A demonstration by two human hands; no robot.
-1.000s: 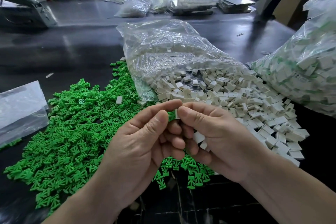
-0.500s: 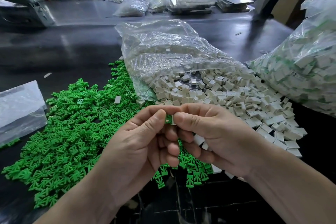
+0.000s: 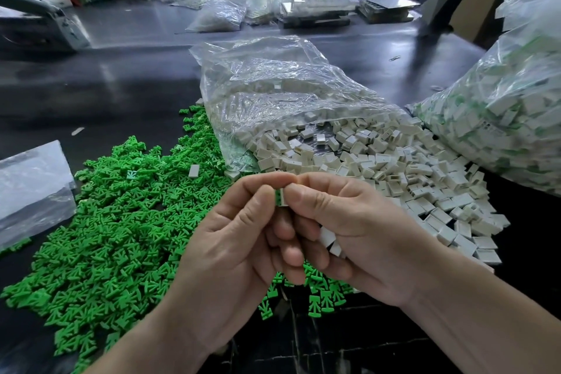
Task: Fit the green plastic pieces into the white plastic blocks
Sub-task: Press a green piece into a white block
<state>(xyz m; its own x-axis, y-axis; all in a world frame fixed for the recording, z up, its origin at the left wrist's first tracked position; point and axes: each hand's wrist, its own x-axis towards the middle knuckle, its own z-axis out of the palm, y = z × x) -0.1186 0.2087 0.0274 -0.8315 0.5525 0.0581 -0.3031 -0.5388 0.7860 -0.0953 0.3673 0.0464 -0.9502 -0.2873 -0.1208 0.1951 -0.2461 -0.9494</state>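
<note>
Dark surface is carrying everything. Large clear bag, far right, is holding white blocks with green showing among them. Open clear bag, centre, is spilling white blocks out of its mouth. Green pieces are lying heaped at left. Left hand is pinching a green piece against the white block that the right hand is pinching; spare blocks are sitting in the right hand's curled fingers.

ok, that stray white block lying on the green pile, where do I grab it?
Pinch the stray block across its two long edges, coming straight down from above. It seems to lie flat on the green pile, broad face up, apart from the other blocks, so those edges look free.
</note>
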